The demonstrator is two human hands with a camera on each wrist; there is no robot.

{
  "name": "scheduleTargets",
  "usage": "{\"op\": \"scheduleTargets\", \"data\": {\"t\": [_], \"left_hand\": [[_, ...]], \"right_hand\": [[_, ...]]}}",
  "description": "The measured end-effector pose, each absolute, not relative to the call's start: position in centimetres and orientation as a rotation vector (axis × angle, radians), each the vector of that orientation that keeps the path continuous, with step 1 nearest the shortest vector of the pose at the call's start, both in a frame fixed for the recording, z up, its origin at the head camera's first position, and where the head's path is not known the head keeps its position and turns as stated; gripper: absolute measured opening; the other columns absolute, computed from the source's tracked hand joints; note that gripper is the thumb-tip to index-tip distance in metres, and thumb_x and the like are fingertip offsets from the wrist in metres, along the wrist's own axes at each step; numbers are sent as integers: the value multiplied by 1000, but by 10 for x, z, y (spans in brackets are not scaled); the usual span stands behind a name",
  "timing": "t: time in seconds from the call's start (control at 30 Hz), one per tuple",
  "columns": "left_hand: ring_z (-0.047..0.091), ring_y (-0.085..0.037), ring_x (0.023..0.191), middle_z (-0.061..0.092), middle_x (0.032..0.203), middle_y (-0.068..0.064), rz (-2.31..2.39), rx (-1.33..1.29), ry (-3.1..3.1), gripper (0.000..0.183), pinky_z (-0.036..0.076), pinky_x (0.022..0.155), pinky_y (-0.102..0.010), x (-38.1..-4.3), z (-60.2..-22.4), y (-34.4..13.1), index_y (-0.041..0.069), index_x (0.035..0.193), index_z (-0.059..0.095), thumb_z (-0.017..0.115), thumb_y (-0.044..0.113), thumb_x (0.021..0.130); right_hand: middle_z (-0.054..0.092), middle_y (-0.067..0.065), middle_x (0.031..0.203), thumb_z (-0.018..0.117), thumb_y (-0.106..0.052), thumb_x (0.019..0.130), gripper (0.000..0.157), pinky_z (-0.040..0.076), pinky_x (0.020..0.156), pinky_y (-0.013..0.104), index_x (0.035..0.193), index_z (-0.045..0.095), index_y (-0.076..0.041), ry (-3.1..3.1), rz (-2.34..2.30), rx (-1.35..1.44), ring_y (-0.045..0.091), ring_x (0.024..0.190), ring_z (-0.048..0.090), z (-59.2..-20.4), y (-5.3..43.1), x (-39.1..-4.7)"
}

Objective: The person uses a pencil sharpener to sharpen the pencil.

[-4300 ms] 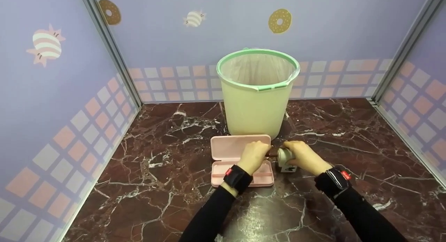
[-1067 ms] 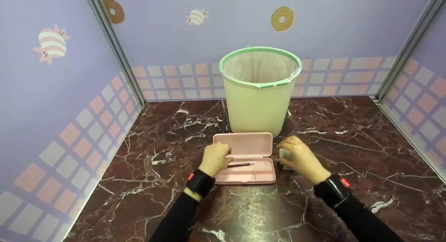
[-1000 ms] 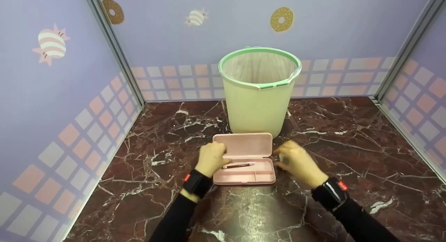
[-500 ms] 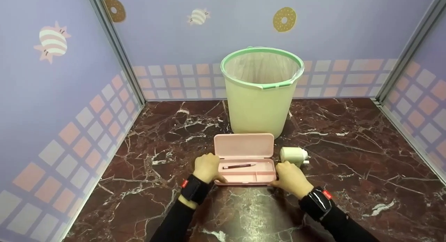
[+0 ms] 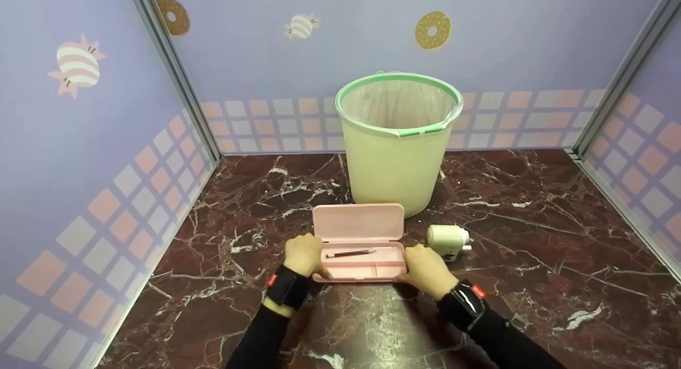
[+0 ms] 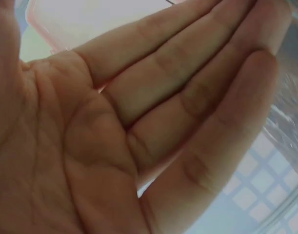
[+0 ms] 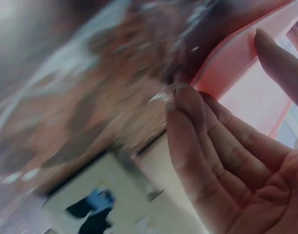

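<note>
In the head view a pink pencil case lies unfolded on the table, lid tipped back. A dark pencil rests in its long rear compartment. My left hand holds the case's left end, thumb at the front corner; the left wrist view shows its fingers nearly straight. At the opposite end my right hand grips the case, with the thumb against its pink edge and the fingers a little bent. Just beyond the right hand stands a cream crank pencil sharpener, with a dark picture on its side.
Behind the case stands a tall pale green trash bin with a green rim and a clear liner. The table is dark red marble-patterned. Lilac patterned panels rise at the back and both sides.
The pencil went from my left hand into the case, and my right hand let go of the sharpener. Both hands then took the case's ends, and it has shifted left.
</note>
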State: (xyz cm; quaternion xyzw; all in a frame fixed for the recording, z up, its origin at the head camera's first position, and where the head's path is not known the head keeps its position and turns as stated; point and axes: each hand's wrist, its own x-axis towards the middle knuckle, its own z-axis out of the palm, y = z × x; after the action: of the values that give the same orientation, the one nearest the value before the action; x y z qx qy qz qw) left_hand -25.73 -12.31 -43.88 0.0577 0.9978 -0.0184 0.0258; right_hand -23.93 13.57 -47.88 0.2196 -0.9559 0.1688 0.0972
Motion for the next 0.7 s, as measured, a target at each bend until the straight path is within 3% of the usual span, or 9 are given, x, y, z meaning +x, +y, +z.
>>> {"op": "scheduleTargets", "data": {"t": [0.27,0.47,0.57,0.7], "left_hand": [[70,-38,94,73,103,-19,2,140,3057,71,58,73,-51,-262,-436,-139,1,99,72,97,41,45],[70,-37,95,73,107,-17,-43,101,3035,76,57,74,-49,-264,-434,-141,3,104,72,94,49,49],[71,-35,90,74,100,-15,-82,118,3083,70,56,70,-47,-261,-430,-138,4,98,73,91,54,52],[71,-35,81,73,89,-13,101,335,3238,55,56,64,-48,-256,-425,-128,6,88,70,88,50,61]], "right_hand": [[68,16,74,88,-22,63,37,54,61,53,83,65,-2,-2836,484,635,39,71,67,-480,117,-245],[67,15,73,88,-22,65,32,53,61,52,73,63,-4,-2823,434,637,38,69,66,-477,118,-243],[64,11,69,86,-22,69,30,53,59,48,72,61,-6,-2783,426,664,32,65,64,-470,125,-241],[67,7,75,82,-17,76,22,56,65,41,84,65,-6,-2668,494,730,25,69,64,-457,138,-241]]}}
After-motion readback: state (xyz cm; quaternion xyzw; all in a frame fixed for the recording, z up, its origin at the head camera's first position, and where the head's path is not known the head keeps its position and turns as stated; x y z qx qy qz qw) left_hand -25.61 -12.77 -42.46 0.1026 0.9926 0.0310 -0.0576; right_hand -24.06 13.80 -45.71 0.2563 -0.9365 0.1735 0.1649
